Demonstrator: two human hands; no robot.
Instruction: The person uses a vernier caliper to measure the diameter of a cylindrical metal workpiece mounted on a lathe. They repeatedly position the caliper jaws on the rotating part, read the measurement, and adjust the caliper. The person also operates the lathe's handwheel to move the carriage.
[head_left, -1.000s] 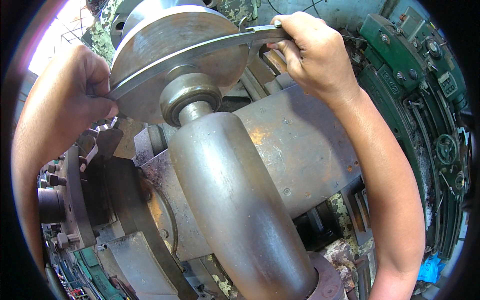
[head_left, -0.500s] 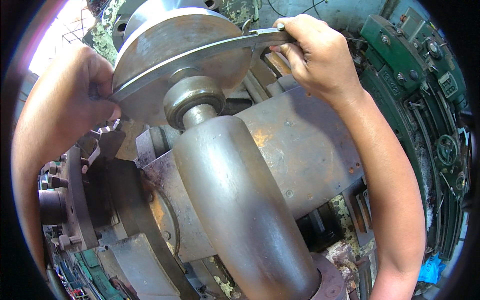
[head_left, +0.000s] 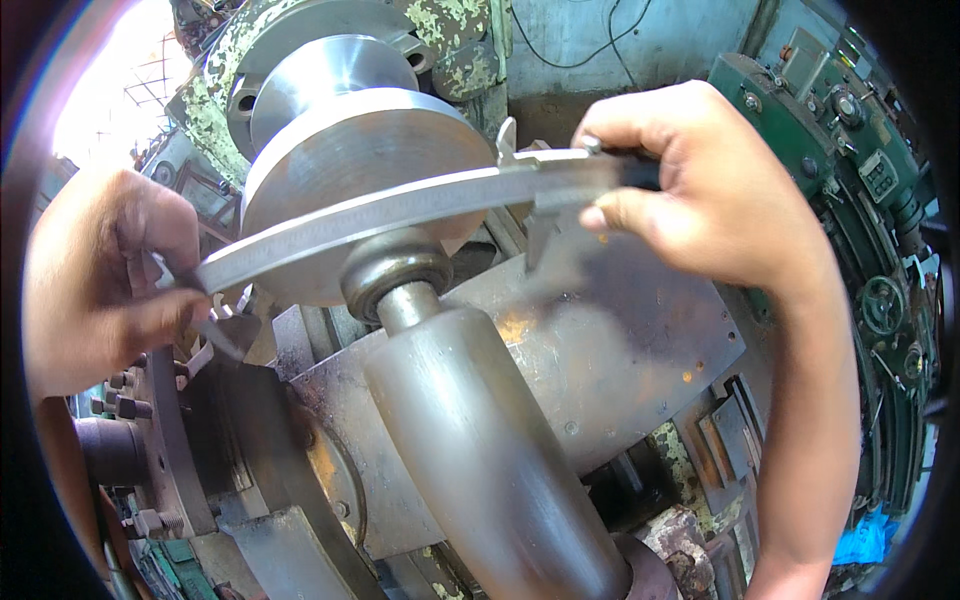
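Observation:
A long steel vernier caliper (head_left: pixel 370 212) spans between my two hands, in front of the round face of a large metal disc (head_left: pixel 350 150). My left hand (head_left: pixel 130 270) is closed around its left end, and a pointed jaw shows below those fingers. At the other end my right hand (head_left: pixel 690 190) pinches the sliding part, whose jaw hangs down beside the thumb. The caliper stands slightly off the disc's face; whether any part touches the disc, I cannot tell. Below the beam, a rounded center tip (head_left: pixel 395 270) leads into a thick tailstock cylinder (head_left: pixel 480 440).
Behind the disc is the lathe chuck (head_left: pixel 440 30) with flaking paint. A flat metal plate (head_left: pixel 620 350) lies under the cylinder. Bolted flange parts (head_left: pixel 165 430) stand at the left. Green machinery (head_left: pixel 800 150) with a handwheel lines the right, near a blue bag (head_left: pixel 866 537).
Both hands have moved the caliper down in the picture and toward me, away from the disc's edges. The sliding jaw now shows clear at the right, and the view has shifted slightly.

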